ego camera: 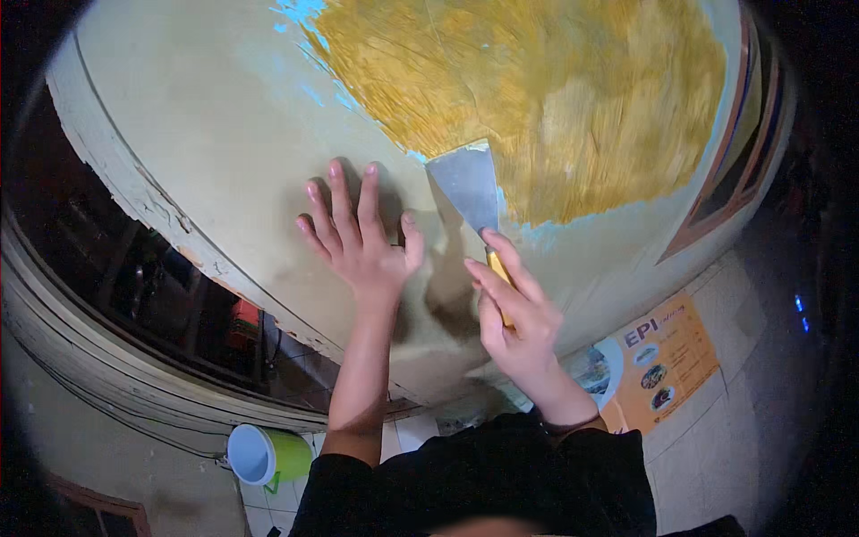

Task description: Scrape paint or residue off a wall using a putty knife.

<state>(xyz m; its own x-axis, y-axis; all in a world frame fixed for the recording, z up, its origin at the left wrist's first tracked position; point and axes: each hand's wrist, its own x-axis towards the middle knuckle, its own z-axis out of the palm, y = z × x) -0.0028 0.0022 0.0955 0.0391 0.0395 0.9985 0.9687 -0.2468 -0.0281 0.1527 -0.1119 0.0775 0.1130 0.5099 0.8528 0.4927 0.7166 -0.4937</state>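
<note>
Before me stands a pale painted wall [201,121] with a large yellow-ochre patch [537,87]. Bits of light blue paint [315,94] show along the patch's ragged edge. My right hand [520,309] grips the yellow handle of a putty knife [470,188]. The wide metal blade points up the wall, its tip at the lower left edge of the ochre patch. Pale residue sits on the blade's corner. My left hand [356,235] is empty, fingers spread against the pale wall, left of the blade.
A doorway [168,282] with a chipped, peeling edge [161,208] opens on the left. A green bucket [292,453] stands on floor tiles at lower left. A printed orange banner [671,369] lies on the floor at right. A brown window frame [711,188] is set in the wall at right.
</note>
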